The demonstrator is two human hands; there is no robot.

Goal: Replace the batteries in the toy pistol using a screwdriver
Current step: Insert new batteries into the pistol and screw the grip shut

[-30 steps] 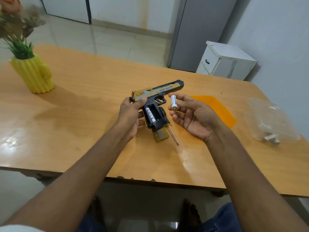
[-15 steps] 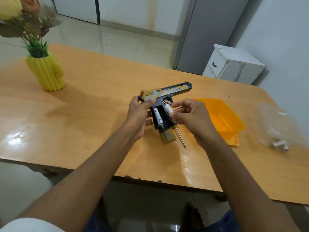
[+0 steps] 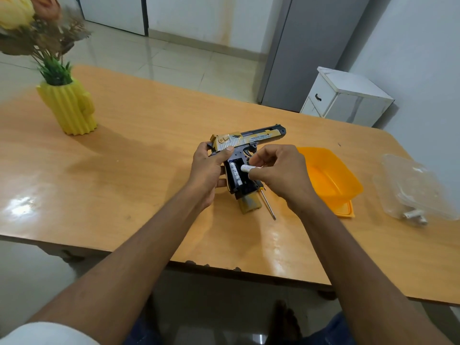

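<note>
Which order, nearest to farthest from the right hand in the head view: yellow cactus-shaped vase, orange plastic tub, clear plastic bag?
From the right hand:
1. Orange plastic tub, just to its right.
2. Clear plastic bag, further right, near the table's end.
3. Yellow cactus-shaped vase, far left.

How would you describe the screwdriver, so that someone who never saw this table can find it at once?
Start at the wooden table and find the toy pistol that the left hand holds near the middle. Just below the right hand, beside the pistol's grip, lies the screwdriver. It is the only thin metal rod there, with its tip pointing toward the table's near edge.
</note>
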